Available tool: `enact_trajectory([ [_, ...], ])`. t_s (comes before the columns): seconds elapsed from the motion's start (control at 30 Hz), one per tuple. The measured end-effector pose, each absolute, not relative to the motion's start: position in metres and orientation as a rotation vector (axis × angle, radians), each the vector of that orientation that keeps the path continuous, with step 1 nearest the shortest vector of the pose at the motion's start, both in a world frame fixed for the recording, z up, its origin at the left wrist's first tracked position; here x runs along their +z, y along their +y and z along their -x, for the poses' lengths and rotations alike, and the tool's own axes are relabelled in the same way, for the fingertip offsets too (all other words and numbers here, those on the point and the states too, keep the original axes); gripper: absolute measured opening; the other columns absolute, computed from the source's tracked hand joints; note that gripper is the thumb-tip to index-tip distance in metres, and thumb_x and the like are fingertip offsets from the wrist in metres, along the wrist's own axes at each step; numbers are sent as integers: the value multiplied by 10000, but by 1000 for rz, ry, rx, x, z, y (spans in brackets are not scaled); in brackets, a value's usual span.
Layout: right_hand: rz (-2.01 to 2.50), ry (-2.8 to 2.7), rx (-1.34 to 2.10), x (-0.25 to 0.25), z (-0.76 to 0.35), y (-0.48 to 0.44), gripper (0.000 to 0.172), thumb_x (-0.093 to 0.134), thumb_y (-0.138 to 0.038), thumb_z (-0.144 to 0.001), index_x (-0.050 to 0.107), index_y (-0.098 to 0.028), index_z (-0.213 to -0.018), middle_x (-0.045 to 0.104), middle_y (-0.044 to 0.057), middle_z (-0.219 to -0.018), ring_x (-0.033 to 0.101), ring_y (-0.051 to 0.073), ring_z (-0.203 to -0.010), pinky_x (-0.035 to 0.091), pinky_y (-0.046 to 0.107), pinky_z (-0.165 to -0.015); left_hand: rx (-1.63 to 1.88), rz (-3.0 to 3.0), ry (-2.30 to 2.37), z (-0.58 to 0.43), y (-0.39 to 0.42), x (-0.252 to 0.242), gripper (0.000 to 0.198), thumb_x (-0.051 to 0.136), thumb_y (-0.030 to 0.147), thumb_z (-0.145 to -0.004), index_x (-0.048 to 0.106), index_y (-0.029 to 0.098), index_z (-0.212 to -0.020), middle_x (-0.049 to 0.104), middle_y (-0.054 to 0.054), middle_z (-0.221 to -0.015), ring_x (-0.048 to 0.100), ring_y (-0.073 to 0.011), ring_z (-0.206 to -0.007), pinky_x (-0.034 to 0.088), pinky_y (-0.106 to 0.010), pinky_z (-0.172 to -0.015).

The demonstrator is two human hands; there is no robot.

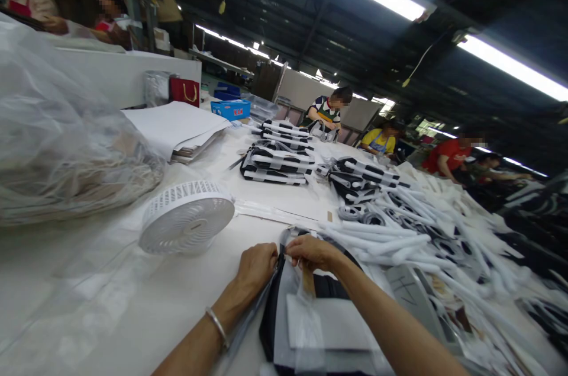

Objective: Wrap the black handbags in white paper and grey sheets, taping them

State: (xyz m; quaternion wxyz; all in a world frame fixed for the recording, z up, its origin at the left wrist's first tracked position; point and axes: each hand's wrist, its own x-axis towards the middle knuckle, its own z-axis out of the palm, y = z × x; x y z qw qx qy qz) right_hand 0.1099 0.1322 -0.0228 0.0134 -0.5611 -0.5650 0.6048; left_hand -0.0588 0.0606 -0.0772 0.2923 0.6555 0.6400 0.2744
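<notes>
A black and grey bag (277,328) lies on the table in front of me, with a pale sheet (328,320) and clear film over its middle. My left hand (257,266) is closed on the bag's upper left edge, a silvery bangle on its wrist. Just to its right, my right hand (313,251) pinches the same edge, fingertips close to the left ones. A tan strip (307,282) hangs below the right hand, but whether that hand grips it I cannot tell. The exact edge piece between my fingers is hidden.
A white fan (190,219) stands left of my hands, near a large clear plastic bag (66,127). Wrapped black-and-white bundles (279,160) are stacked ahead. White foam tubes (386,240) crowd the right side. Several people work beyond the table.
</notes>
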Motion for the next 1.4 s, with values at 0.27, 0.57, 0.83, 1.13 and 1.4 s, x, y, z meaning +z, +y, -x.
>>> enact_trajectory([
  [0.27,1487,-1571,1796,-15,-104,108,458,867,-433,-559,634,-150,-833,625,-13,-705,582,116,-631,485,252,-598,916,-1482,1457,72,71,-74,95,535,242,-726,539,198,-642,595,-10,-693,554,-189,-708,377,-275,-649],
  [0.57,1097,-1147,1965,-24,-97,90,495,943,-239,-516,649,-156,-906,727,63,-983,700,201,-961,533,319,-911,1181,-1052,1181,68,71,-81,298,535,494,-688,475,202,-694,473,37,-587,450,-126,-556,351,-248,-563],
  [0.83,913,-1013,2022,-30,-99,88,426,799,-26,-513,647,-152,-890,694,87,-1153,613,246,-1210,457,323,-1067,1237,-898,1195,67,74,-84,365,615,500,-635,604,151,-739,525,17,-663,446,-94,-524,288,-213,-470],
  [1.13,917,-926,1992,-41,-95,93,365,672,-16,-538,666,-131,-884,723,83,-1052,664,231,-1109,473,353,-1065,1259,-824,1159,65,79,-91,383,652,511,-623,629,149,-743,567,-16,-630,454,-103,-510,283,-201,-428],
  [1.4,1148,-823,1906,-47,-95,95,343,593,52,-539,667,-139,-814,730,47,-886,721,221,-948,590,323,-880,1271,-781,1133,66,81,-95,377,718,485,-604,613,152,-745,593,-13,-642,492,-97,-512,315,-188,-438],
])
